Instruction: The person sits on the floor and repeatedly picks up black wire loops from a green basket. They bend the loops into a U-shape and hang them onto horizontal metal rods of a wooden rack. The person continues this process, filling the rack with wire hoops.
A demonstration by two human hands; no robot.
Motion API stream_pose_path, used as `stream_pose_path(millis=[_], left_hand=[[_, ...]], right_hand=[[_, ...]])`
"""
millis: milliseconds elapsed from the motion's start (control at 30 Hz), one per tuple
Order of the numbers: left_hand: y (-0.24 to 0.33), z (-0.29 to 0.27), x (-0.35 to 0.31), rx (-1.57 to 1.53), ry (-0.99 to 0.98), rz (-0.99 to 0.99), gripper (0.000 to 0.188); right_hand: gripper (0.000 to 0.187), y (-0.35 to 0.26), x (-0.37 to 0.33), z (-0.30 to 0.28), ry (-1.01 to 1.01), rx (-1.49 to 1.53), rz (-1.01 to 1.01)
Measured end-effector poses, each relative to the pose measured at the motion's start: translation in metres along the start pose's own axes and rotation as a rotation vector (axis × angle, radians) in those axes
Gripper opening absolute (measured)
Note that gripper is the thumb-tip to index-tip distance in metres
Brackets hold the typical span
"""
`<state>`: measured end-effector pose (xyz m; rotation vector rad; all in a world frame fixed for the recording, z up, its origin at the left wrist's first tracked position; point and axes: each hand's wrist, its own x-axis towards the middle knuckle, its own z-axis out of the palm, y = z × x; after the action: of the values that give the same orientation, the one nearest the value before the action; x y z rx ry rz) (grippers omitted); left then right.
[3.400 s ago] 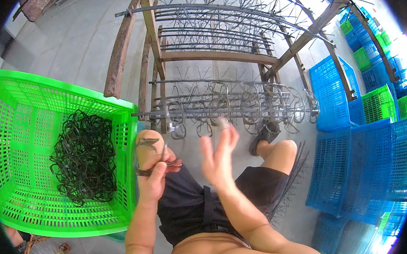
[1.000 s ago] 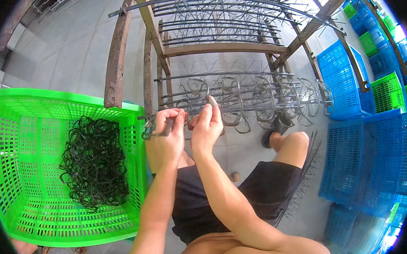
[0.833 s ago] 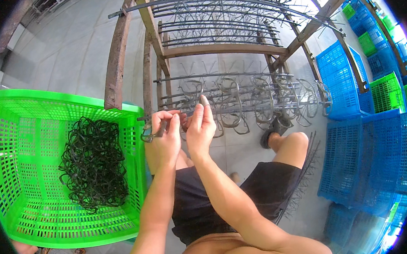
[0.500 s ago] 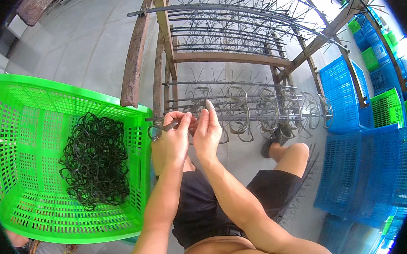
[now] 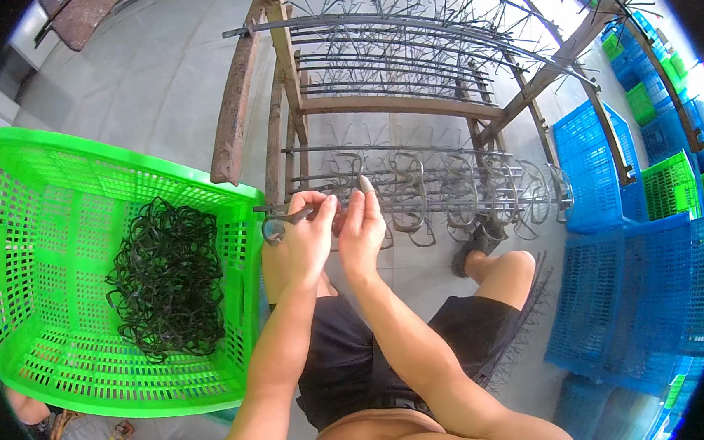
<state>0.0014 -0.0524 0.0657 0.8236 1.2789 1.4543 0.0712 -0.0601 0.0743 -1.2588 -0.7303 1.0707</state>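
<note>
My left hand is closed, thumb against fingers, on a dark curved frame-like piece whose looped end sticks out on its left side. Close beside it, my right hand has its fingers pressed together, a grey cover on one fingertip; what they grip is hidden. Both hands are in front of a metal hanging rod, where several looped dark pieces hang to the right. At left, a green plastic basket holds a tangled heap of similar dark pieces.
A rusty metal rack stands ahead, carrying rods with many thin projecting hooks. Its post comes down close to the basket. Blue crates and a green crate are stacked at right. My knee is below the rod.
Both hands stay close together at nearly the same spot, with a slight shift of the fingers. The view has moved a little; the left hand still grips the dark piece.
</note>
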Motion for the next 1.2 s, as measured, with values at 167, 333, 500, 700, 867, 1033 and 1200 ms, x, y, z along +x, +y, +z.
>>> stream_pose_path(millis=[167,333,500,700,867,1033,1200], left_hand=[[0.001,0.007,0.008,0.060,-0.078,-0.006,0.009],[0.024,-0.015,-0.004,0.520,0.013,0.467,0.011],[0.014,-0.054,0.011,1.030,-0.055,0.712,0.027],[-0.011,-0.055,0.035,1.499,-0.295,0.818,0.013],[0.005,-0.049,0.039,1.456,-0.325,0.839,0.017],[0.021,-0.024,0.086,1.395,-0.330,0.880,0.016],[0.009,-0.019,0.185,1.339,-0.214,0.971,0.016]], right_hand=[[0.040,-0.009,-0.008,-0.037,-0.223,-0.001,0.031],[0.034,-0.093,-0.022,-0.183,-1.025,-0.588,0.251],[0.021,-0.116,0.051,-0.406,0.088,-0.834,0.377],[0.052,-0.077,0.173,-0.456,0.130,-1.814,-0.670],[0.006,-0.059,0.230,-0.475,-0.056,-1.852,-0.762],[0.008,-0.101,0.232,-0.452,0.044,-1.602,-0.691],[0.016,-0.086,0.273,-0.414,0.084,-1.860,-0.631]])
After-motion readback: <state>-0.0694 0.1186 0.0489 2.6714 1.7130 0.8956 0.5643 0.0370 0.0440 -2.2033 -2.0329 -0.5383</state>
